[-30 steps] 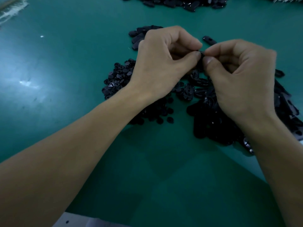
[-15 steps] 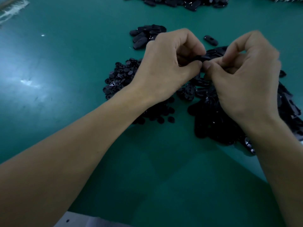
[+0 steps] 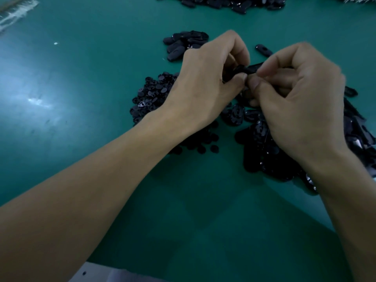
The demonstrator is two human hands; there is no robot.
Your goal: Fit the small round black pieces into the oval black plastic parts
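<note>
Got a strip of white cloth at the near edge, then bare green worktop under both forearms. Further out, pinching one oval part between left hand and right hand, both grips closed on it, with the thumbs nearly touching underneath. Compared with a second ago: brought the pinch a touch nearer, down toward the heaps, and uncovered more of that part, now showing as a dark bar across the fingertips instead of hiding almost completely. Otherwise barely budged, same two-handed squeeze. Reads like pressing a round piece home, though can't actually spot any round piece in the fingers, so no way to call it seated or not. Just under the hands: heap of small round pieces on the left, heap of oval parts on the right, plenty left in both. Past the knuckles: small cluster of ovals, one lone oval, then another big dark pile at the far edge.
</note>
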